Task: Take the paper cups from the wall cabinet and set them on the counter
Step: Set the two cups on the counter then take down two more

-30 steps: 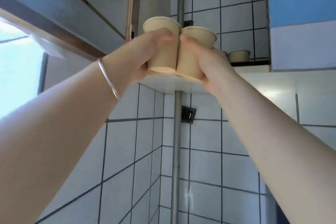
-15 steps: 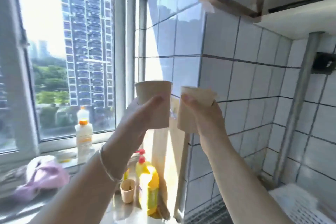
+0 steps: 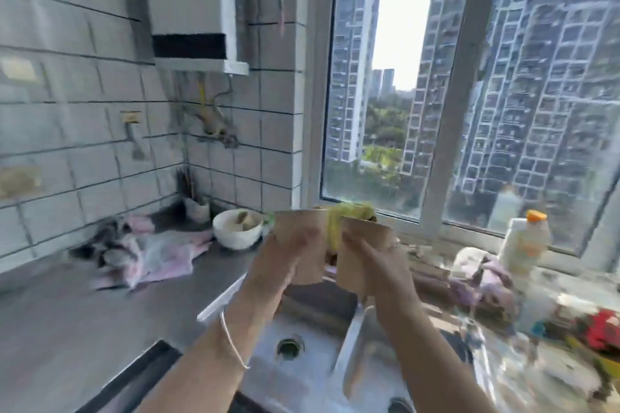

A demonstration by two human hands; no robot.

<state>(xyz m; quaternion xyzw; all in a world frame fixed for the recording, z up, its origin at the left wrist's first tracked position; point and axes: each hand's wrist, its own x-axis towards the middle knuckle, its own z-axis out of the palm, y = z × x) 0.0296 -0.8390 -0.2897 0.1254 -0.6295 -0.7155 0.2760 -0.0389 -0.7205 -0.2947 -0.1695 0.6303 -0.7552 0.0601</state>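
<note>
Two brown paper cups are held side by side in the air above the steel sink (image 3: 302, 365). My left hand (image 3: 278, 261) grips the left paper cup (image 3: 307, 238). My right hand (image 3: 382, 265) grips the right paper cup (image 3: 360, 255), which leans slightly to the right. Both cups are upright or nearly so, and they almost touch. The grey counter (image 3: 67, 329) stretches to the left of the sink. The wall cabinet is out of view. The picture is blurred by motion.
A white bowl (image 3: 237, 228) and a crumpled pink cloth (image 3: 151, 251) lie on the counter at the back. A white bottle with an orange cap (image 3: 525, 241) stands at the window. Clutter, including another cloth (image 3: 483, 275), fills the right side. A water heater (image 3: 194, 3) hangs on the wall.
My view has swung down and left, from the cabinet to the sink and counter. Both hands have come down with the cups, still side by side.
</note>
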